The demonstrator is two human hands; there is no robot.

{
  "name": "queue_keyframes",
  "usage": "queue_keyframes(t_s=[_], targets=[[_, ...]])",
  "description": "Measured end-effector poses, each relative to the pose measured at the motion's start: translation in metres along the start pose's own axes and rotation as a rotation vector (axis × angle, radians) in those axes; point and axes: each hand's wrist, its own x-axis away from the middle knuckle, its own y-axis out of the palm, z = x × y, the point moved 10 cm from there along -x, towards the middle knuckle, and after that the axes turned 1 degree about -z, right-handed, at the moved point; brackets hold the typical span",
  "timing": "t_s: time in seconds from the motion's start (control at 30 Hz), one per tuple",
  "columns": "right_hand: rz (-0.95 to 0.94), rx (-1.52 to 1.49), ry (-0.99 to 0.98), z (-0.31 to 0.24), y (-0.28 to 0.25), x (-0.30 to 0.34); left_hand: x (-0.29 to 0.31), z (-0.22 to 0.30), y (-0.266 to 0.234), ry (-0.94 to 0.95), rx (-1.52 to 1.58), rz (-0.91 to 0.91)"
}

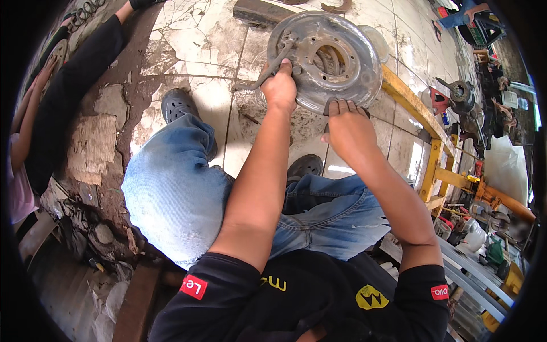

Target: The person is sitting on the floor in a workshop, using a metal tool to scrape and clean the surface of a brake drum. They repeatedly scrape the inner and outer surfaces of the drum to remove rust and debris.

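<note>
A round metal brake backing plate (pixel 359 60), dull grey with a big center hole and smaller bolt holes, is tilted up in front of me. My left hand (pixel 279 88) is closed on its left edge, beside a dark curved hose or lever (pixel 283 52) attached to the plate. At the near right rim my right hand (pixel 350 128) presses a thin dark pad (pixel 329 106), perhaps sandpaper or cloth, against the metal. The fingers lie together over the pad, and its far side is hidden.
A yellow metal frame (pixel 419 108) stands right of the plate. Behind it lies a dark metal bar (pixel 259 12) on the stained tile floor (pixel 199 51). Tools and parts crowd the right side, including a dark hub-like part (pixel 460 92). Another person's dark-clad leg (pixel 85 85) stretches out at left.
</note>
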Motion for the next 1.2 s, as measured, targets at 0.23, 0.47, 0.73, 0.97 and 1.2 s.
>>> queue_keyframes(t_s=[0.23,0.47,0.73,0.97,1.2], targets=[[0.003,0.047,-0.037,-0.003,-0.001,-0.001,-0.008,-0.007,0.001,-0.01,0.031,-0.025],[-0.003,0.055,-0.072,-0.005,-0.001,0.004,-0.001,0.003,0.005,0.014,-0.051,-0.049],[0.022,-0.039,-0.087,0.003,-0.001,0.002,0.004,0.002,0.006,0.024,-0.041,-0.014],[0.287,0.109,-0.146,-0.007,-0.006,0.012,-0.001,-0.002,0.008,0.036,-0.024,-0.044],[0.075,0.084,-0.142,0.007,0.002,-0.003,0.001,-0.005,0.007,-0.011,0.012,-0.042]])
